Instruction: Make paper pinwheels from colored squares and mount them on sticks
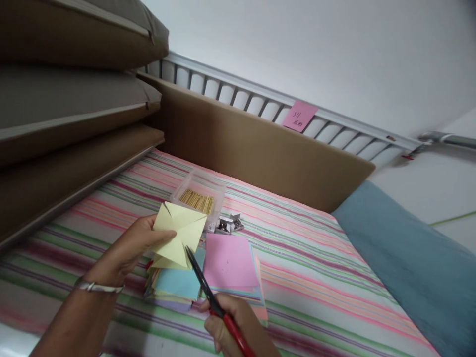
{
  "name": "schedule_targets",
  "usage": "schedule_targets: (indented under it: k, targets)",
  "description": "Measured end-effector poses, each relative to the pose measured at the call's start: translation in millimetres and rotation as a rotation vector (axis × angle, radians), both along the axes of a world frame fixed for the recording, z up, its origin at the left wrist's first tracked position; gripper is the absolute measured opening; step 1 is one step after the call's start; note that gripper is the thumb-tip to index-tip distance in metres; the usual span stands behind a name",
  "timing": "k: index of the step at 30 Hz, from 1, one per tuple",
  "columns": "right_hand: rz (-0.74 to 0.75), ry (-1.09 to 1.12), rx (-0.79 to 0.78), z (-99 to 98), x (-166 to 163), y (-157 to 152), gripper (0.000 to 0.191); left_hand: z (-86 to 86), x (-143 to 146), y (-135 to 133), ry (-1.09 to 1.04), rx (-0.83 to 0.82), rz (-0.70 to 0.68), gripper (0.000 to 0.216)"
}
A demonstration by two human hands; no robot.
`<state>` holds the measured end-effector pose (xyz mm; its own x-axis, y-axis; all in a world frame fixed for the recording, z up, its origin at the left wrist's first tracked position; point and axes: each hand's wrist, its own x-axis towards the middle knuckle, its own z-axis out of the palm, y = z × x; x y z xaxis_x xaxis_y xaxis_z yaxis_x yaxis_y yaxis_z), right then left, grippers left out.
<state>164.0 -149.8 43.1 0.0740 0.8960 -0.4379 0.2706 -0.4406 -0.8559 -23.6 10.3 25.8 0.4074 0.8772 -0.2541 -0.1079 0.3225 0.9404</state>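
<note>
Through the head view I see the left hand grasping the yellow paper by its left side: the thumb lies flat across the upper face, while the other fingers are mostly hidden behind the sheet. I have the right hand curled around the red handles of the scissors, whose dark tip overlaps the paper near its lower right slit; I cannot tell whether the blades straddle the edge. The sheet is held above the blue-topped stack, just beside the pink-topped stack on the striped cloth.
</note>
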Motion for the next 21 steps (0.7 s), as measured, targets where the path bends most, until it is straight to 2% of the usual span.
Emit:
schedule_targets:
  k: [5,12,21]
  targets:
    - [0.018,0.03,-0.026,-3.3,-0.3,6.5,0.031,3.2,5.9,-3.2,-0.03,-0.036,-0.041,0.031]
    - [0.026,0.031,0.007,-15.0,0.7,8.7,0.033,0.2,10.1,-1.1,0.0,-0.014,0.022,0.029]
    - [0.095,0.029,0.104,-40.4,1.7,13.9,0.036,2.0,13.3,-3.4,0.004,-0.006,0.111,0.033]
